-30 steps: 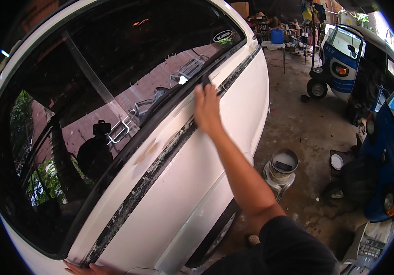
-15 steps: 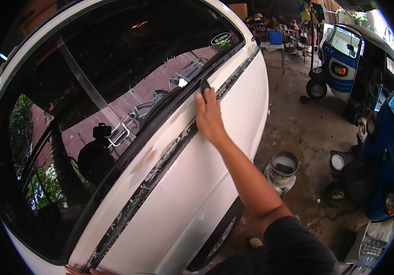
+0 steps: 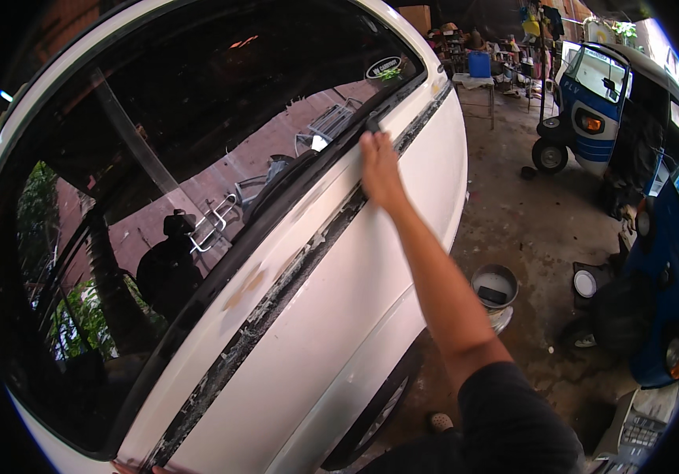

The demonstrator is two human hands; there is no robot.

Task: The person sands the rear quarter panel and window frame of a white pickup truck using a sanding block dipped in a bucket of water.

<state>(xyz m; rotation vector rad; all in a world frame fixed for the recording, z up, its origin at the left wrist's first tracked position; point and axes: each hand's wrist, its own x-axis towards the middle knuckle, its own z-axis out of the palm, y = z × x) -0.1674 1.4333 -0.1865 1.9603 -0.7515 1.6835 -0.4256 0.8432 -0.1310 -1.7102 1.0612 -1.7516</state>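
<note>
My right hand (image 3: 383, 170) lies along the white car panel (image 3: 331, 304), just under the side window (image 3: 221, 150). It is closed over a dark block (image 3: 373, 126), whose end sticks out past the fingertips; the palm hides the rest. Under the wrist runs a black strip (image 3: 256, 324) with pale, patchy scuffs. A brownish patch (image 3: 246, 289) marks the paint between strip and window. At the lower left edge only a few fingers of my left hand (image 3: 136, 468) show, apart and resting on the panel with nothing seen in them.
A bucket (image 3: 495, 284) of cloudy liquid with a dark block in it stands on the floor right of the car. Blue three-wheelers (image 3: 592, 118) are parked at the right. A blue container (image 3: 479, 64) sits on a small table at the back. A grey crate (image 3: 641, 430) is at lower right.
My right hand has slid forward along the panel, away from me, with the dark block under it. The left hand stays at the lower edge, with slightly less of it showing.
</note>
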